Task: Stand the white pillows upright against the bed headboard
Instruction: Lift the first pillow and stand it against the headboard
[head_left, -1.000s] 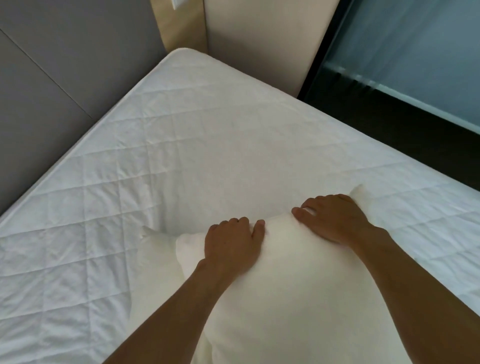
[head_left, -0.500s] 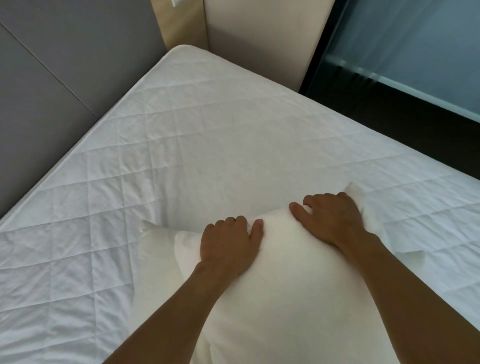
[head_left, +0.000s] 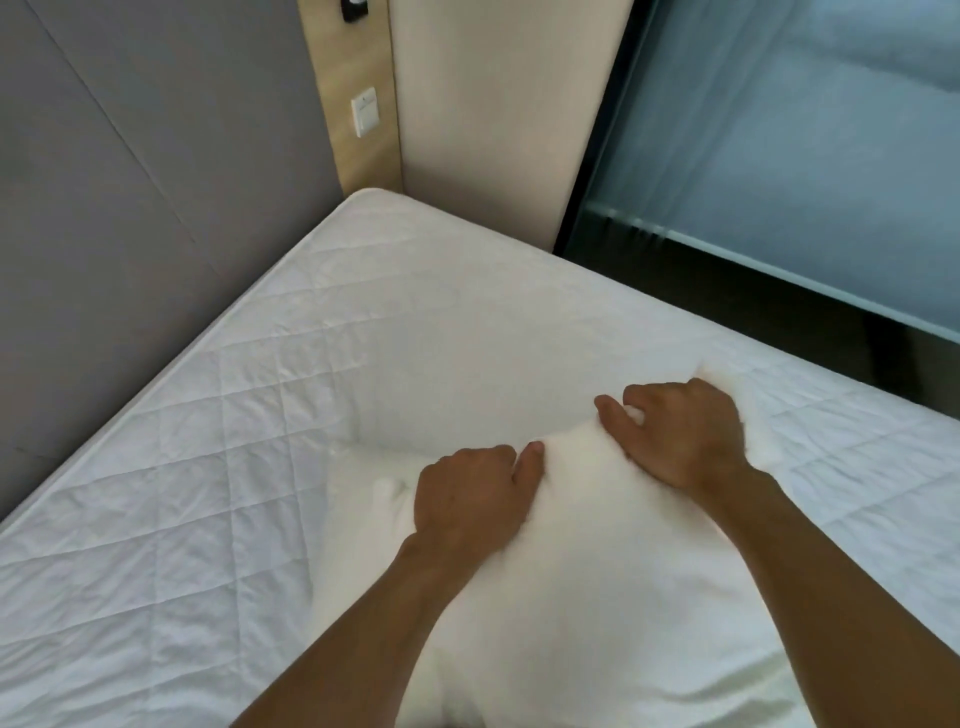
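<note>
We grip the top white pillow (head_left: 597, 571) at six o'clock, left hand (head_left: 467, 499) and right hand (head_left: 680, 436) apart on its far edge, so we can lift it toward the headboard (head_left: 130, 208) at ten o'clock.

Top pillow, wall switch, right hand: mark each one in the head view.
top pillow (head_left: 597, 571), head view, on its bare upper face between the two forearms.
wall switch (head_left: 366, 117), head view, middle of the white plate on the wooden strip.
right hand (head_left: 685, 434), head view, back of the hand gripping the pillow's far edge.
</note>
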